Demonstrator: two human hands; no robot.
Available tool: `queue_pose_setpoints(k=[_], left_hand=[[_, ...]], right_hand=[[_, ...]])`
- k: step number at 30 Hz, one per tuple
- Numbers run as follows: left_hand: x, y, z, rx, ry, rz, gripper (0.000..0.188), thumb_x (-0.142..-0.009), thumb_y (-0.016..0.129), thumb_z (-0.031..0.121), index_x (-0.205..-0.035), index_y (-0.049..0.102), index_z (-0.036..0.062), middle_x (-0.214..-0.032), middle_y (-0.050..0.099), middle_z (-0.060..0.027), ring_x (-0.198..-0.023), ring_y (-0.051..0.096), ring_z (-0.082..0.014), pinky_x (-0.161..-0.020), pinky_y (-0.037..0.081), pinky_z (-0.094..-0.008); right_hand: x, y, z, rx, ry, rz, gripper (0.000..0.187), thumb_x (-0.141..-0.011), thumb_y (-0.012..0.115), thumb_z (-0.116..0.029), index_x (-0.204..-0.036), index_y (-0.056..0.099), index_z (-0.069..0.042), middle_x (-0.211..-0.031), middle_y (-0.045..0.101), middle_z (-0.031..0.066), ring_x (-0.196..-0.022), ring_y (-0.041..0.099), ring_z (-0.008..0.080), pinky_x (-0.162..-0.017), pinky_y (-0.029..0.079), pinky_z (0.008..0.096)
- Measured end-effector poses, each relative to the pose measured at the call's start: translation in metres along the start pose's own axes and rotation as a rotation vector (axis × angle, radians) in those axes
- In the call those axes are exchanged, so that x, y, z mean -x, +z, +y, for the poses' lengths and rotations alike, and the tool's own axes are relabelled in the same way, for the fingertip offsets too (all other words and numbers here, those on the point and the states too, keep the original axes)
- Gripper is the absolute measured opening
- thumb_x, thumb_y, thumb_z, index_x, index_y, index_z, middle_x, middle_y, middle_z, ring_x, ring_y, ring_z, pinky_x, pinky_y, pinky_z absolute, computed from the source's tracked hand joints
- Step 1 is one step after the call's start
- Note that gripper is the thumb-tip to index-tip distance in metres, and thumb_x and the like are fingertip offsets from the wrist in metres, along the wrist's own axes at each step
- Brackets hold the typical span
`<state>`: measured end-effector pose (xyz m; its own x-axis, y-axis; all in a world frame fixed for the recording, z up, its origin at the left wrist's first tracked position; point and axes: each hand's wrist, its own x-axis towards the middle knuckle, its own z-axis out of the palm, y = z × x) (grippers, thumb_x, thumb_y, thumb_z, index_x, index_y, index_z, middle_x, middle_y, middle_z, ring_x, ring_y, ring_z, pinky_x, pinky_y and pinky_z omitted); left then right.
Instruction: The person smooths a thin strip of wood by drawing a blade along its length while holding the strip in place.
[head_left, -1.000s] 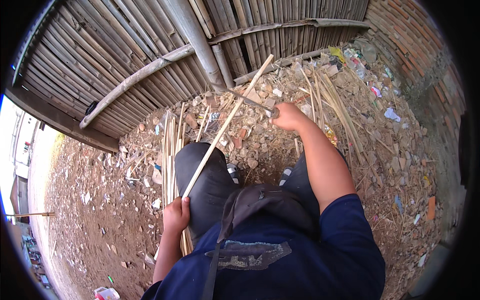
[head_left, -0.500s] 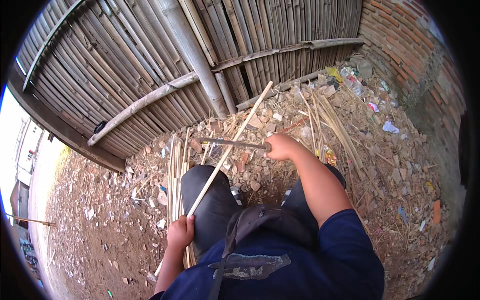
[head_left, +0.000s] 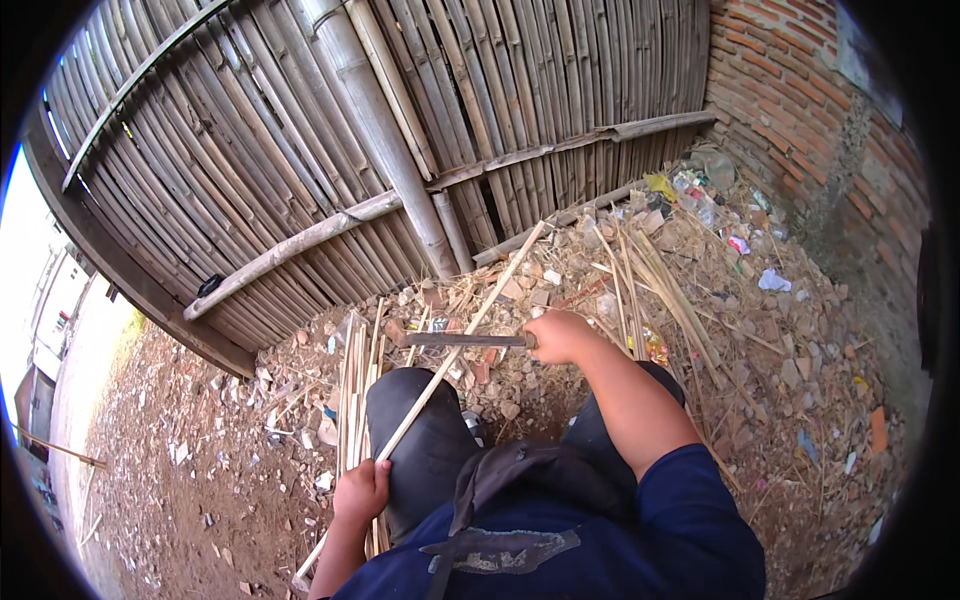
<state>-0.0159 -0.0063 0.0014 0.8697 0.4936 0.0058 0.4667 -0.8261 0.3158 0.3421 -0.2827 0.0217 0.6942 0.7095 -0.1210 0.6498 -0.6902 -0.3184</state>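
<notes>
A long pale bamboo strip (head_left: 505, 275) slants from my lap up toward the fence. My left hand (head_left: 360, 490) is closed around its lower part, beside my left thigh. In my right hand (head_left: 562, 337), fingers wrapped round the handle, is a long-bladed knife (head_left: 470, 341). Its dark blade points left and crosses the strip above my knees; whether it touches the strip I cannot tell. Beside my left leg stands a bundle of similar strips (head_left: 352, 400), partly hidden by my left hand and arm.
More split strips (head_left: 675, 305) lie on the ground beyond my right knee. A bamboo fence (head_left: 270, 150) rises ahead, meeting a brick wall (head_left: 790, 90) at the right. Rubble, straw and litter (head_left: 773, 281) cover the ground. A thick bamboo post (head_left: 385, 130) leans against the fence.
The view has tilted, so the scene sits lower. The knife has turned and shows more of its blade's flat side. Both hands keep their holds, and the strip's far end has dropped slightly.
</notes>
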Motion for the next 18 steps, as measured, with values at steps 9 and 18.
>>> queue_pose_setpoints(k=[9, 18], left_hand=[[-0.002, 0.009, -0.007, 0.075, 0.022, 0.028, 0.046, -0.101, 0.055, 0.040, -0.076, 0.058, 0.0024, -0.067, 0.063, -0.0272, -0.068, 0.064, -0.0497, -0.063, 0.050, -0.0590], [-0.005, 0.008, -0.006, 0.066, 0.035, 0.014, 0.047, -0.102, 0.054, 0.041, -0.076, 0.059, 0.0022, -0.068, 0.063, -0.0275, -0.067, 0.064, -0.0497, -0.062, 0.050, -0.0583]], right_hand=[[-0.025, 0.012, 0.036, -0.176, 0.127, 0.085, 0.037, -0.081, 0.078, -0.035, -0.108, 0.073, -0.010, -0.095, 0.073, 0.0161, -0.093, 0.070, 0.0356, -0.080, 0.055, 0.0450], [-0.020, 0.005, 0.025, -0.235, 0.213, 0.069, 0.046, -0.082, 0.077, -0.034, -0.117, 0.069, -0.006, -0.116, 0.070, 0.0194, -0.109, 0.066, 0.0377, -0.093, 0.053, 0.0459]])
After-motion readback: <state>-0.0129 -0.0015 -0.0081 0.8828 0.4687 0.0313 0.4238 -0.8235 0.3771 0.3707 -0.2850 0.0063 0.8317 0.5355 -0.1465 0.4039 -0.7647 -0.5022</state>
